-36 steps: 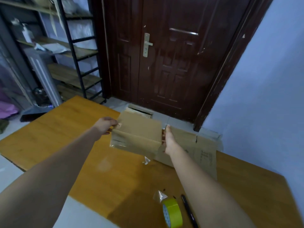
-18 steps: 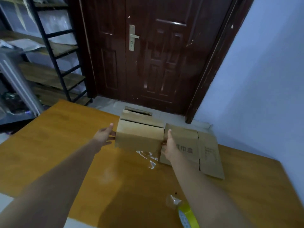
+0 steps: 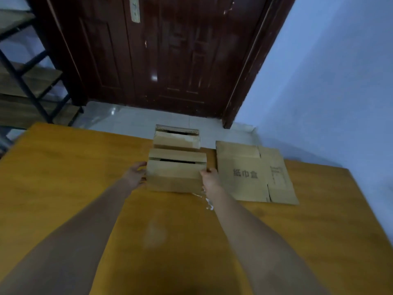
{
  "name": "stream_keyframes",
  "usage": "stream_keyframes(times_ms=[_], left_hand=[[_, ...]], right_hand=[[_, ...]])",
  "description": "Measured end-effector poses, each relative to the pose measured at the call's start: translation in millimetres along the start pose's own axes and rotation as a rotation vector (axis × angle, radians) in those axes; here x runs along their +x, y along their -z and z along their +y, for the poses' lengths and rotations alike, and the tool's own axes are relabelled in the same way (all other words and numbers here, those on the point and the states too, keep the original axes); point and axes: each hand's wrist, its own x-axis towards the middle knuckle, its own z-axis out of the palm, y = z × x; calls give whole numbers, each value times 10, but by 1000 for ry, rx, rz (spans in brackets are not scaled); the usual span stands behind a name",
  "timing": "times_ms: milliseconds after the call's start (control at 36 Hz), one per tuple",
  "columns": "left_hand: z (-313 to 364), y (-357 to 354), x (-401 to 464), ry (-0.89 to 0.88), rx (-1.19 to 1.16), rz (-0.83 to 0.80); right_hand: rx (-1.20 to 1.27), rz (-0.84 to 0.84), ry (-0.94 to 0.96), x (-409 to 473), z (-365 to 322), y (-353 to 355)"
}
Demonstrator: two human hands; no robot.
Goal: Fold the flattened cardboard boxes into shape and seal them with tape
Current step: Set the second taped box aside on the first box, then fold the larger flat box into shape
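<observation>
Folded cardboard box (image 3: 175, 174): stands on the orange-brown wooden table (image 3: 63, 177) near its far edge, top flaps parted by a dark slot. Left hand (image 3: 135, 175): fingers curled against the box's left end, gripping it. Right hand (image 3: 210, 177): fingers curled round the box's right end, gripping it; both forearms reach in from the near side. Second folded box (image 3: 177, 139): just beyond the held box, at the table's far edge, its far part overhanging the pale floor (image 3: 131, 120); only a narrow gap shows between the two. Flattened cardboard box (image 3: 255, 173): lies flat just right of the held box, printed with dark characters, its near-left part close to the right hand, its far edge at the table's edge. Clear tape scrap (image 3: 207, 201): on the table at the held box's near-right corner, beside the right wrist. Open tabletop spreads left of the held box and nearer than it. Beyond the held box: dark red-brown door (image 3: 170, 50) with a pale handle plate. Left of the door: black-framed shelving (image 3: 27, 81) with wooden boards. Right of the door: bluish wall (image 3: 340, 81), running down close along the table's right side.
</observation>
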Motion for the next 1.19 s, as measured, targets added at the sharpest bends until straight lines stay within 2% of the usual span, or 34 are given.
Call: stream_keyframes(times_ms=[111,250,417,500,611,722,833,972,1194], left_hand=[[-22,3,194,14,-44,47],[-99,29,292,-13,15,61],[-45,123,379,-51,106,26],[7,144,361,-91,314,14],[132,243,303,-192,680,126],[384,107,147,-402,1013,245],[679,-445,6,-613,1232,142],[769,-1510,-165,-728,1295,-71],[315,-2502,-92,-508,1522,-230]], right_hand=[[24,5,-28,76,-33,-34],[-69,-17,-21,141,-54,-104],[-321,-14,77,150,-140,-122],[-474,-42,146,143,-106,-31],[-678,-36,272,117,-47,83],[-916,6,400,148,-39,410],[-1098,45,426,312,-47,920],[-1200,110,393,556,37,1654],[-1290,69,262,913,411,2728]])
